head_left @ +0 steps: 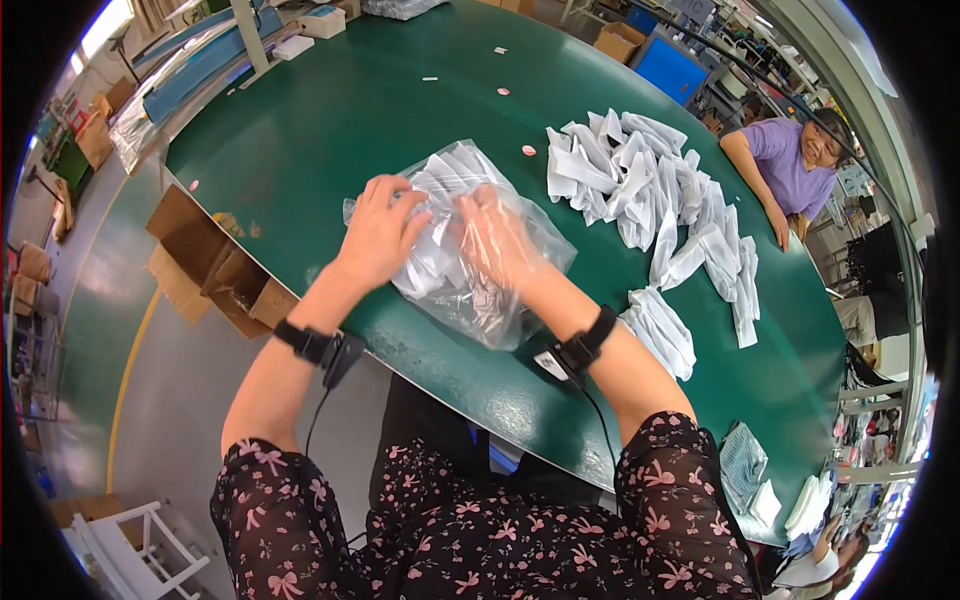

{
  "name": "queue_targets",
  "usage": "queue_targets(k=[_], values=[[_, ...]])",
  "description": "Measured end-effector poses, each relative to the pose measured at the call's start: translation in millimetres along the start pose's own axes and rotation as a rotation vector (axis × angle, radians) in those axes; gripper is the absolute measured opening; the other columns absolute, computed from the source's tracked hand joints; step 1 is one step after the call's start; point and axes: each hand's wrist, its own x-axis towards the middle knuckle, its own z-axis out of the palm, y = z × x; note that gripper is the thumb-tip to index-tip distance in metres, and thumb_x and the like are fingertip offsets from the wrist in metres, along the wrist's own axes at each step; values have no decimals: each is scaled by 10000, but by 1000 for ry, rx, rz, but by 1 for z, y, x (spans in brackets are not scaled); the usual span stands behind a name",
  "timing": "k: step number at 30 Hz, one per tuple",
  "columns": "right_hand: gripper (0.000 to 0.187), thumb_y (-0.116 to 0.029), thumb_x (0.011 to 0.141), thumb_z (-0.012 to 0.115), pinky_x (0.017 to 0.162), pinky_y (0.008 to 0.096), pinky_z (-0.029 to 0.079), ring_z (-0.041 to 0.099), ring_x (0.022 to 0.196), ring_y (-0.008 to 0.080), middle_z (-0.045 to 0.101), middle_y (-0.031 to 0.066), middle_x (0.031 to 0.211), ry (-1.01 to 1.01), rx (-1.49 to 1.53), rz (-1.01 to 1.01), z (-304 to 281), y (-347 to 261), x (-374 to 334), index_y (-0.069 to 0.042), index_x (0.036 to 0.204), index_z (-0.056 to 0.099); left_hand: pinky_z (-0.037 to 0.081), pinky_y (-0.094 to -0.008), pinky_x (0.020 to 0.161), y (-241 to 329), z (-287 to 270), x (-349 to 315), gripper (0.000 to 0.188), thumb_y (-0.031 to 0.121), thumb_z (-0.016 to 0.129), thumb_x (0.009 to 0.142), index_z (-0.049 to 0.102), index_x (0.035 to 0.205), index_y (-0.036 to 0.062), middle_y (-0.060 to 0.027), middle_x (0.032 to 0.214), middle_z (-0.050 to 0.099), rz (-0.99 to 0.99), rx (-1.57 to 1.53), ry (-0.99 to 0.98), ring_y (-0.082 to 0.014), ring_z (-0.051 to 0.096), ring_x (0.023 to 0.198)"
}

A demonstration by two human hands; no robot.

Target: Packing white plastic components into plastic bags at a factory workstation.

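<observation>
A clear plastic bag (490, 325) lies on the green table in front of me, with several folded white-grey cloth pieces (440, 178) in it. My right hand (497, 240) is inside the bag, seen through the film, its fingers apart and resting on the cloth. At the bag's left side is my left hand (375, 232), fingers bent and spread, thumb apart, touching the bag and cloth. The film partly blurs my right fingertips. To the right lies a loose heap of similar white-grey cloth pieces (640, 175), with a separate bundle (660, 330) nearer me.
The green table (330, 110) has a curved edge. An open cardboard box (215, 265) stands against its left edge. A person in a purple top (785, 150) leans at the far right edge. Folded cloths (745, 470) lie near right. A white stool (140, 550) stands lower left.
</observation>
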Motion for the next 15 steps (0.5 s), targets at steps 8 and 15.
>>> queue_targets(k=[8,15], values=[[192,-128,808,608,705,449,504,600,813,390,574,197,907,-409,376,-170,-36,17,-50,-11,944,539,444,-428,759,152,-32,-29,438,282,722,719,589,1034,9,-152,968,536,93,-186,-84,-310,526,891],[186,-146,795,623,684,461,485,589,794,389,578,194,861,-249,333,-120,8,0,-24,-10,897,547,460,-371,629,147,0,-40,210,7,674,715,605,913,7,-106,763,548,172,-373,27,-285,559,689]])
